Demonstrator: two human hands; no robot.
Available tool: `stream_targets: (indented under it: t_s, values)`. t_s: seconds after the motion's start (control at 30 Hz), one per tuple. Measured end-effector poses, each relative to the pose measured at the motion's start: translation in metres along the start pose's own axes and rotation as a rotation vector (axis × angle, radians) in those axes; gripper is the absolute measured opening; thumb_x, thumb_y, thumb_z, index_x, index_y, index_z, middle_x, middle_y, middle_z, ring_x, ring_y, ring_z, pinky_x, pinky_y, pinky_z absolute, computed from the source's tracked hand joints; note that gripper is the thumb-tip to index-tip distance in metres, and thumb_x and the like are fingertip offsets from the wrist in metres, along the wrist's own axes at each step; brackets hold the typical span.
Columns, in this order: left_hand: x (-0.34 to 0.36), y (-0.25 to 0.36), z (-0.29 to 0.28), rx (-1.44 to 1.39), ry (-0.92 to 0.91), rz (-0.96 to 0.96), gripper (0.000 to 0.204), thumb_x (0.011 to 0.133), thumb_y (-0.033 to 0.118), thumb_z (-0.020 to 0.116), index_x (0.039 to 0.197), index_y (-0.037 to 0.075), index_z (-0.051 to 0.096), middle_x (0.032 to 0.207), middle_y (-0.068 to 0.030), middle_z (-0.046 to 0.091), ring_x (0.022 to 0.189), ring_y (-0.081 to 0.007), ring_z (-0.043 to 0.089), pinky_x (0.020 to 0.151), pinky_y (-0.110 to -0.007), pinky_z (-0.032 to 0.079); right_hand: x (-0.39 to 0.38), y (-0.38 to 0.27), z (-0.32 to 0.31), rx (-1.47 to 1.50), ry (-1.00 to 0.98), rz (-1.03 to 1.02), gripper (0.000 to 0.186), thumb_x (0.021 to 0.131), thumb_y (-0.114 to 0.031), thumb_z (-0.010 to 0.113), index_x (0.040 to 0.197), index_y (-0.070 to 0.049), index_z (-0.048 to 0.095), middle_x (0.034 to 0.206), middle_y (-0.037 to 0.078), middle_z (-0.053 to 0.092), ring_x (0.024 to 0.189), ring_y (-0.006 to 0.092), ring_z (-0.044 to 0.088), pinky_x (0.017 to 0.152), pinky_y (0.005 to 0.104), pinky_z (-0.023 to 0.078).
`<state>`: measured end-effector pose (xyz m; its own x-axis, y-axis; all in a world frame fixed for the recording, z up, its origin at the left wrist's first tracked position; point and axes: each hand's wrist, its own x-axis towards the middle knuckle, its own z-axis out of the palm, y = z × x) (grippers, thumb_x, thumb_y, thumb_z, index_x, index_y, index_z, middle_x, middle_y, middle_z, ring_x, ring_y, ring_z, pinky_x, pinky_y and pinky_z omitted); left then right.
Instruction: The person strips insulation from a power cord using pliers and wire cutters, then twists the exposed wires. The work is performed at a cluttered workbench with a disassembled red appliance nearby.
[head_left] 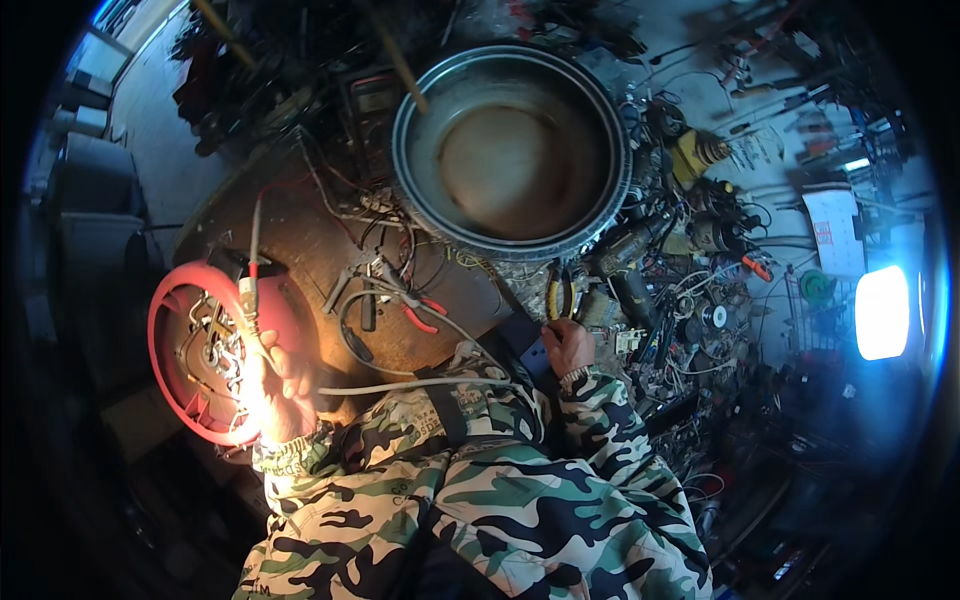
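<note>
My left hand (282, 385), brightly lit, is closed on a pale cable end (250, 300) with a red sleeve, at the red round housing (175, 375) full of wires and small parts on the left. My right hand (567, 350) has its fingers curled at a dark box with sockets or buttons (522, 340) beside my body. A grey cable (430, 383) runs between my hands. Pliers with red handles (425, 318) and other tools lie on the brown worktop (225, 220) among loose leads.
A large metal basin (420, 150) sits at the top centre. Dense clutter of tools, wires and motors (700, 240) covers the right side, with a bright lamp (880, 312) at far right. Grey cabinets or bins (95, 230) stand at far left.
</note>
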<state>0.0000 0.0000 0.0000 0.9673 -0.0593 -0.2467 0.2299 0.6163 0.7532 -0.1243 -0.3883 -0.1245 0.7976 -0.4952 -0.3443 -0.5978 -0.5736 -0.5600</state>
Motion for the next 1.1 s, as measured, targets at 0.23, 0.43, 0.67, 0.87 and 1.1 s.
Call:
stream_targets:
  t_s: [0.23,0.43,0.67,0.87,1.1]
  values:
    - [0.010,-0.020,0.030,0.046,-0.029,0.063,0.046,0.105,0.026,0.049,0.141,-0.002,0.042,0.088,-0.0013,0.053,0.061,-0.0055,0.044,0.052,-0.020,0.038,0.011,0.021,-0.012,0.008,0.106,0.060,0.024,0.085,-0.024,0.069,0.094,-0.002,0.075,0.079,0.021,0.070,0.074,0.0377,0.070,0.070,0.0430,0.054]
    - [0.016,-0.020,0.033,0.079,-0.088,0.060,0.048,0.106,0.024,0.048,0.144,-0.003,0.039,0.089,-0.0016,0.054,0.062,-0.0059,0.048,0.052,-0.019,0.042,0.010,0.045,-0.008,0.050,0.206,0.069,0.024,0.086,-0.022,0.069,0.094,0.000,0.074,0.075,0.022,0.070,0.070,0.0352,0.070,0.066,0.0412,0.054]
    - [0.006,0.020,0.047,0.036,0.183,0.098,0.039,0.104,0.023,0.052,0.133,-0.003,0.049,0.085,-0.0030,0.059,0.053,-0.0051,0.045,0.044,-0.018,0.037,0.022,0.069,0.000,0.074,0.145,0.005,0.023,0.085,-0.022,0.070,0.095,-0.002,0.075,0.079,0.025,0.069,0.077,0.0414,0.069,0.071,0.0468,0.054]
    - [-0.019,0.047,0.017,0.094,0.201,0.134,0.037,0.102,0.023,0.055,0.129,-0.003,0.053,0.085,-0.0046,0.062,0.051,-0.0047,0.045,0.042,-0.018,0.035,0.007,0.035,0.022,0.120,0.020,-0.136,0.022,0.085,-0.016,0.070,0.093,0.004,0.071,0.073,0.016,0.070,0.066,0.0248,0.069,0.062,0.0359,0.052]
    - [-0.035,0.060,0.000,0.122,0.201,0.085,0.035,0.100,0.024,0.057,0.123,-0.003,0.057,0.086,-0.0064,0.065,0.049,-0.0042,0.044,0.040,-0.018,0.032,0.012,-0.071,0.057,0.090,-0.318,-0.345,0.022,0.087,-0.021,0.069,0.091,0.000,0.072,0.079,0.023,0.070,0.074,0.0378,0.070,0.067,0.0422,0.055]
